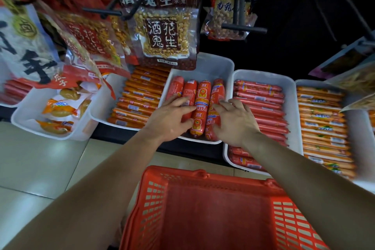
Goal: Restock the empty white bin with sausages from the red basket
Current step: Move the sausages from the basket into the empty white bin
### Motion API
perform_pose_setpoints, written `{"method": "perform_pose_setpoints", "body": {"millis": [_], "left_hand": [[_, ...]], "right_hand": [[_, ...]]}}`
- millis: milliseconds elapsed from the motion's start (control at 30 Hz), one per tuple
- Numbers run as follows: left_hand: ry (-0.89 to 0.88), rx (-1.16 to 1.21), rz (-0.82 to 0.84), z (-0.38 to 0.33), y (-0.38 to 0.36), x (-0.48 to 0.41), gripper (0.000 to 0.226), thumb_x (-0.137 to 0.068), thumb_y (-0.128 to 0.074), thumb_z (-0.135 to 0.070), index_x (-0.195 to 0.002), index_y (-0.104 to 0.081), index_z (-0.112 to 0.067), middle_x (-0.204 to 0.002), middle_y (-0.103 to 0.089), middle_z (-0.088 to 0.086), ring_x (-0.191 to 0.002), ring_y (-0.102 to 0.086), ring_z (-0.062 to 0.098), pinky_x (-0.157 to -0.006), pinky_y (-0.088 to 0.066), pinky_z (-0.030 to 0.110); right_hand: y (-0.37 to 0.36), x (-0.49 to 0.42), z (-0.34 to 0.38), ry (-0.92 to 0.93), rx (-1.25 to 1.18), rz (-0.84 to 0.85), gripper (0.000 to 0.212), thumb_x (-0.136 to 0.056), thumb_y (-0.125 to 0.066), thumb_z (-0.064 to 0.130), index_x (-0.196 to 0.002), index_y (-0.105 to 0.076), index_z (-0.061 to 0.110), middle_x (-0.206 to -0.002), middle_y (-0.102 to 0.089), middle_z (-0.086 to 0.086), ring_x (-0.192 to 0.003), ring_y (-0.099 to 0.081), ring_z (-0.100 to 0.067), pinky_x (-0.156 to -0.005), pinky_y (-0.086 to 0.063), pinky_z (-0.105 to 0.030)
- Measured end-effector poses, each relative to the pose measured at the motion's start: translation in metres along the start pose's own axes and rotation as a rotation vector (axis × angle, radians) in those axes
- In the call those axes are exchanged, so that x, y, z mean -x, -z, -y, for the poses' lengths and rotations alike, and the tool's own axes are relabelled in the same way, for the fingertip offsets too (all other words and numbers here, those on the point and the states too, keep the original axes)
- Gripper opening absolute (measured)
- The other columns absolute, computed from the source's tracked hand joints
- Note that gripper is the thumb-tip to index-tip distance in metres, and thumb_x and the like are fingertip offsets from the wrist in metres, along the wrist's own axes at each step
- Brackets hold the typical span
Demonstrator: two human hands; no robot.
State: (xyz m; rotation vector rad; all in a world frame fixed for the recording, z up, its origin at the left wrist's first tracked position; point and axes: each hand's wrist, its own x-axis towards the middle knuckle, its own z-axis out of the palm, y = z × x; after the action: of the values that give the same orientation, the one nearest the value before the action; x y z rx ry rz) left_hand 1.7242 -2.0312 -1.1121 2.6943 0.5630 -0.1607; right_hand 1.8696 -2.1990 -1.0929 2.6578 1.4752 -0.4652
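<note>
The white bin (221, 67) on the shelf holds several thick red sausages (202, 99) lying side by side, lengthwise. My left hand (170, 117) rests flat on the left sausages with fingers spread. My right hand (235, 122) lies on the right sausages, fingers apart and slightly curled. Neither hand grips anything that I can see. The red basket (154, 205) stands below on the floor in front of me, and its visible inside holds nothing.
White bins with thin orange and red sausages sit left (140, 97) and right (261, 105) of the white bin, another at far right (322, 128). A bin of snack packets (58, 111) stands at left. Peanut bags (162, 32) hang on hooks just above.
</note>
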Motion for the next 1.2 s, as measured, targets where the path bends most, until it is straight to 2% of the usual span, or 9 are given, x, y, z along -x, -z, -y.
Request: {"method": "perform_pose_setpoints", "body": {"millis": [200,400,633,733,833,900,1000,1100,1200], "left_hand": [[0.177,0.063,-0.287,-0.007,-0.021,-0.002,0.066,-0.092,-0.047,-0.058,-0.149,-0.04,-0.024,-0.158,-0.033,-0.002,-0.148,-0.024,0.019,-0.119,-0.029,0.044],[0.251,0.181,-0.35,-0.002,-0.03,-0.008,0.093,-0.078,-0.037,-0.077,-0.151,-0.032,-0.018,-0.158,-0.033,0.0,-0.148,-0.024,0.017,-0.12,-0.026,0.045],[0.259,0.202,-0.368,-0.003,-0.031,-0.008,0.098,-0.075,-0.042,-0.079,-0.153,-0.029,-0.021,-0.159,-0.03,-0.003,-0.147,-0.025,0.015,-0.12,-0.027,0.043],[0.255,0.19,-0.346,-0.003,-0.032,-0.007,0.099,-0.075,-0.042,-0.081,-0.154,-0.026,-0.023,-0.16,-0.027,-0.005,-0.147,-0.026,0.016,-0.121,-0.025,0.043],[0.248,0.188,-0.354,-0.005,-0.031,-0.007,0.096,-0.076,-0.042,-0.079,-0.153,-0.027,-0.024,-0.16,-0.029,-0.005,-0.146,-0.027,0.016,-0.12,-0.025,0.042],[0.239,0.228,-0.362,-0.005,-0.029,-0.006,0.09,-0.079,-0.041,-0.074,-0.153,-0.029,-0.024,-0.159,-0.032,-0.006,-0.145,-0.028,0.015,-0.119,-0.028,0.042],[0.253,0.423,-0.464,-0.002,-0.029,-0.002,0.068,-0.09,-0.043,-0.054,-0.149,-0.038,-0.02,-0.152,-0.042,-0.004,-0.138,-0.038,0.012,-0.112,-0.039,0.041],[0.293,0.58,-0.578,0.001,-0.029,-0.001,0.052,-0.097,-0.038,-0.041,-0.143,-0.049,-0.018,-0.141,-0.053,-0.002,-0.127,-0.049,0.011,-0.105,-0.045,0.042],[0.305,0.637,-0.589,0.004,-0.028,-0.005,0.049,-0.098,-0.036,-0.038,-0.138,-0.054,-0.017,-0.132,-0.06,-0.002,-0.119,-0.054,0.012,-0.101,-0.047,0.041]], "right_hand": [[0.016,-0.051,-0.017,0.009,0.038,-0.126,0.05,-0.094,-0.043,0.045,-0.138,-0.051,0.021,-0.137,-0.051,-0.008,-0.131,-0.042,-0.029,-0.111,-0.03,-0.046],[0.012,-0.12,-0.012,-0.054,0.076,0.011,0.072,-0.094,-0.018,0.068,-0.147,-0.042,0.026,-0.153,-0.043,-0.01,-0.145,-0.032,-0.028,-0.123,-0.002,-0.047],[0.003,-0.131,-0.017,-0.084,0.168,-0.005,0.092,-0.083,-0.001,0.079,-0.133,-0.057,0.026,-0.133,-0.063,-0.008,-0.134,-0.049,-0.023,-0.121,0.004,-0.052],[-0.001,-0.128,-0.019,-0.062,0.138,-0.059,0.084,-0.085,-0.002,0.076,-0.111,-0.066,0.029,-0.1,-0.073,-0.002,-0.117,-0.061,-0.021,-0.121,0.001,-0.051],[0.0,-0.128,-0.017,-0.047,0.102,-0.082,0.072,-0.09,-0.012,0.067,-0.131,-0.058,0.029,-0.131,-0.063,-0.006,-0.133,-0.048,-0.025,-0.121,0.001,-0.052],[0.005,-0.133,-0.005,-0.018,-0.02,-0.055,0.067,-0.093,-0.02,0.059,-0.147,-0.041,0.028,-0.15,-0.048,-0.006,-0.141,-0.039,-0.027,-0.121,-0.009,-0.051],[0.01,-0.144,0.019,-0.019,-0.23,0.049,0.057,-0.096,-0.027,0.06,-0.139,-0.049,0.03,-0.144,-0.055,-0.005,-0.129,-0.051,-0.029,-0.099,-0.042,-0.04],[0.005,-0.151,0.026,-0.052,-0.209,0.019,0.055,-0.089,-0.031,0.069,-0.119,-0.06,0.032,-0.125,-0.065,-0.002,-0.113,-0.06,-0.027,-0.08,-0.044,-0.036],[0.003,-0.146,0.025,-0.054,-0.159,-0.031,0.058,-0.087,-0.035,0.072,-0.12,-0.06,0.032,-0.123,-0.066,-0.002,-0.111,-0.061,-0.028,-0.088,-0.047,-0.039]]}}
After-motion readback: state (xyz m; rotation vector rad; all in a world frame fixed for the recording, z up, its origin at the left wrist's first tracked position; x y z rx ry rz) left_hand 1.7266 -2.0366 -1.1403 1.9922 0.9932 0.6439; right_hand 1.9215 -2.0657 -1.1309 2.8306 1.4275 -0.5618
